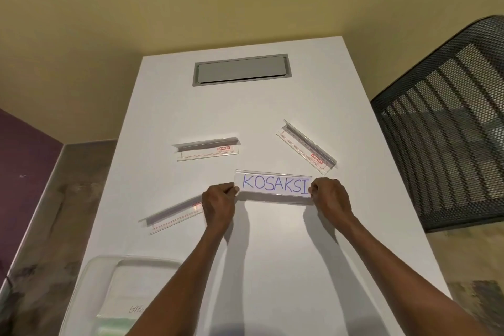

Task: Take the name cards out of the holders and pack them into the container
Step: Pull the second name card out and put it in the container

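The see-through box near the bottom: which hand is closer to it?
Left. The left hand is up and right of the see-through box, gripping the KOSAKSI holder; the right hand grips its far end.

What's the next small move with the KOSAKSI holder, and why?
Probably slide the card sideways out of its holder. Both hands, left and right, pinch its ends, and the card is fully inside. The three other holders look empty, and the container near left already holds cards.
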